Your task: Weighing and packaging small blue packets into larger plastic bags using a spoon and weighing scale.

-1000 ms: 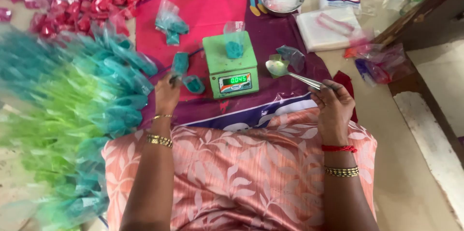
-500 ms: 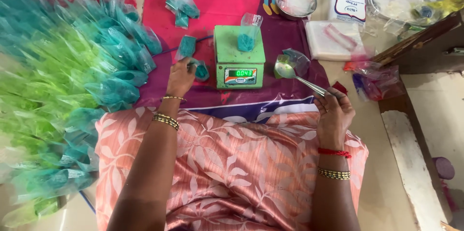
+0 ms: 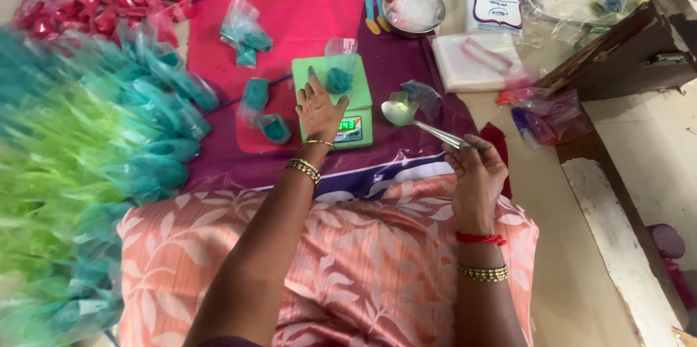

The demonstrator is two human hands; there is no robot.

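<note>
spoon (image 3: 401, 112) shiny metal; scale (image 3: 334, 100) matt green plastic; pouch (image 3: 339, 71) clear glossy plastic film; steel bowl (image 3: 412, 7) glossy; banner (image 3: 305, 13) smooth, slightly shiny

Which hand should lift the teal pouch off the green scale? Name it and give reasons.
Left. The left hand rests on the green scale, beside the teal pouch. The right hand holds a spoon off to the side.

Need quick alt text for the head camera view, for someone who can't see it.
Left hand rests on a green scale beside a small bag of teal powder; right hand holds a metal spoon.
</note>
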